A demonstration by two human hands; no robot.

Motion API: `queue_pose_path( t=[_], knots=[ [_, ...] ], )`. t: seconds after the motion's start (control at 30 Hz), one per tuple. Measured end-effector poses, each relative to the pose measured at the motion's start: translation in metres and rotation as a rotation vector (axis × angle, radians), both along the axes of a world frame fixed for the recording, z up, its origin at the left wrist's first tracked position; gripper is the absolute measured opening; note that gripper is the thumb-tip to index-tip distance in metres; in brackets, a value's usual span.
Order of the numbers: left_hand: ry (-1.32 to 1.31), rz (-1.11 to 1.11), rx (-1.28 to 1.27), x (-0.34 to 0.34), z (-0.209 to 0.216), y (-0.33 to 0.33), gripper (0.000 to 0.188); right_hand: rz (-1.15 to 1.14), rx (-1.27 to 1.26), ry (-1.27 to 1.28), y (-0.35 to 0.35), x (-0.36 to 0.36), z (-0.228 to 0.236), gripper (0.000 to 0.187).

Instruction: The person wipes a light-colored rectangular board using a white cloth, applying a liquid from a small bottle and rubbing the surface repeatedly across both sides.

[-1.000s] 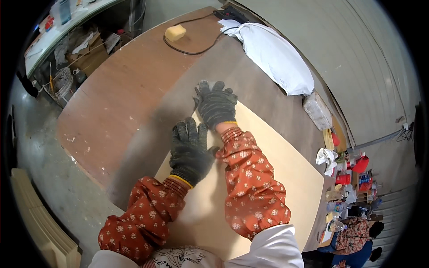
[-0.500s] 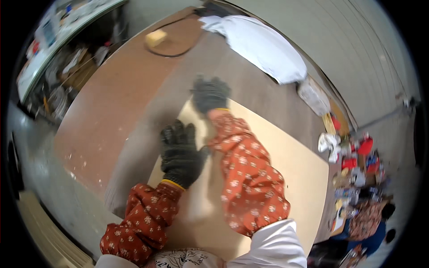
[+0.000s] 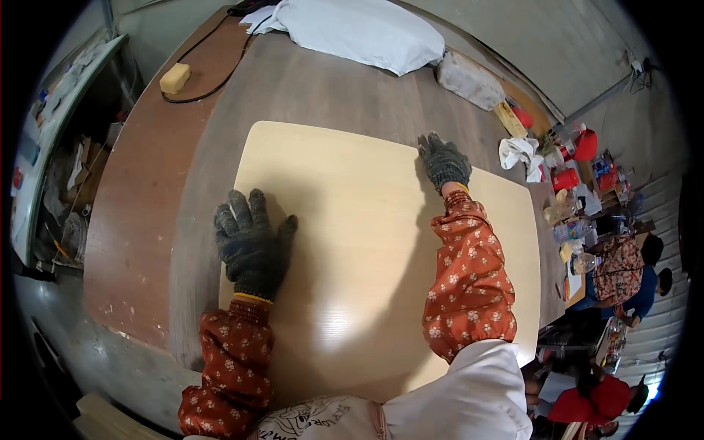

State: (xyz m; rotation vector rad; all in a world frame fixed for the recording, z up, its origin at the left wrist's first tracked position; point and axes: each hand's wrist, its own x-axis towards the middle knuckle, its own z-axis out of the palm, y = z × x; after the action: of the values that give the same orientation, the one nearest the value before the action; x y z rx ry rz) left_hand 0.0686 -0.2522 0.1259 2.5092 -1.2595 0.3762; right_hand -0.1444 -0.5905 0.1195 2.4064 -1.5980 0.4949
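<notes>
A pale cream board (image 3: 352,213) with rounded corners lies flat on the table in front of me. My left hand (image 3: 253,246), in a dark grey knit glove, rests flat over the board's left edge with its fingers spread and nothing in them. In a matching glove, my right hand (image 3: 444,163) is at the board's far edge toward the right, its fingers stretched out past that edge onto the grey surface. It holds nothing that I can see. Red flowered sleeve covers wrap both forearms.
The table top is brown (image 3: 139,227) at left and grey wood (image 3: 323,84) beyond the board. A yellow block (image 3: 175,78) sits by a black cable. White cloth (image 3: 367,33) lies at the far edge. Bottles (image 3: 572,231) and clutter crowd the right, where people (image 3: 620,275) are.
My right hand has swept right along the board's far edge, away from its far left corner. My left hand stays at the left edge, and the view has shifted.
</notes>
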Motion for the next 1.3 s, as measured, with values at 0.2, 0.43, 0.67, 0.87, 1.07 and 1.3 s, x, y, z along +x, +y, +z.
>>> queue_pose_path(
  t=[0.2, 0.43, 0.67, 0.87, 1.07, 1.3],
  knots=[
    [0.007, 0.063, 0.071, 0.011, -0.011, 0.003, 0.069, 0.277, -0.02, -0.095, 0.096, 0.161, -0.028, 0.052],
    [-0.015, 0.022, 0.086, 0.014, -0.006, 0.008, 0.068, 0.116, 0.027, -0.021, 0.046, 0.033, -0.009, 0.043],
    [-0.047, 0.047, 0.149, -0.002, -0.004, 0.0, 0.064, -0.086, -0.099, -0.106, 0.038, 0.09, -0.059, 0.053],
    [-0.089, 0.112, 0.141, 0.035, -0.016, 0.016, 0.062, 0.332, 0.459, -0.077, 0.108, 0.16, 0.035, 0.05],
    [-0.155, 0.004, 0.066, 0.033, -0.027, 0.009, 0.058, -0.085, -0.037, -0.126, 0.009, -0.056, -0.011, 0.043],
    [-0.257, -0.17, 0.077, -0.082, -0.022, -0.055, 0.052, -0.018, 0.038, -0.254, -0.036, -0.099, -0.02, 0.041]
  ],
)
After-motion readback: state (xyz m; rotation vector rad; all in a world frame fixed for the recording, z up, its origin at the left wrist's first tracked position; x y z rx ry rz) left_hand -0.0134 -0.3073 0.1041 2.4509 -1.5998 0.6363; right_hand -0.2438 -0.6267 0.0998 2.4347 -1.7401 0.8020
